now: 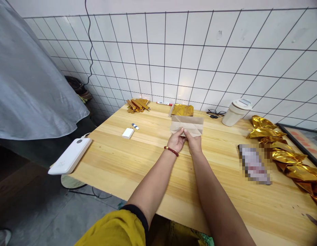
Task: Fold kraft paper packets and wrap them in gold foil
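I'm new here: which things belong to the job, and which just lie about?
Job:
creased brown paper sheet, in left hand and right hand
probably rectangular gold foil sheet

Seemingly lying about:
cream lidded cup
white rectangular power bank
red-and-white marker

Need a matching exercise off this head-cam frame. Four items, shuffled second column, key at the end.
Things
1. Paper
2. Bracelet
3. Cup
4. Power bank

Place, colour or state
A. At the left edge of the table
B. Held between the left hand and right hand
C. Lidded, standing to the right of the glasses
D. Dark red, beaded

Pairs: 1-B, 2-D, 3-C, 4-A
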Tool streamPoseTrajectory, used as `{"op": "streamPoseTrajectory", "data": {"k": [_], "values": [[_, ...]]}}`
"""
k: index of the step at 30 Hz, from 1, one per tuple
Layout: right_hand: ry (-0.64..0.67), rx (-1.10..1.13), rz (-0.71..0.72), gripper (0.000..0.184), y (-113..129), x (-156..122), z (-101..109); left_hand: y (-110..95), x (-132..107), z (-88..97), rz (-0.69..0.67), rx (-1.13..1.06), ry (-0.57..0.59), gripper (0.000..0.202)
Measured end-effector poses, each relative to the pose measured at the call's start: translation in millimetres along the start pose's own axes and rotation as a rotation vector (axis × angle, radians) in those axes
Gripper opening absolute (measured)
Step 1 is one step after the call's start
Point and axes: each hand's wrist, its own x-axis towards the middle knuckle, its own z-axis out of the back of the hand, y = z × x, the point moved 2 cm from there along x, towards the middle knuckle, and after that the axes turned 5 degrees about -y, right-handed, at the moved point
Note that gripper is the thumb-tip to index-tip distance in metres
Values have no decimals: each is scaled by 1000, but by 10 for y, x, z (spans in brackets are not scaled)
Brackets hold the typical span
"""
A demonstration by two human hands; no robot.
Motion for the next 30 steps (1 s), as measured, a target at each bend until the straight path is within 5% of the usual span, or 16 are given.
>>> {"op": "streamPoseTrajectory", "data": {"k": [15, 30], "values": [[-221, 100, -113, 33, -21, 77, 91, -25, 17, 34, 73, -105, -74, 15], [-272, 70, -63, 37, -59, 127, 171, -51, 49, 58, 91, -160, -139, 22]]}}
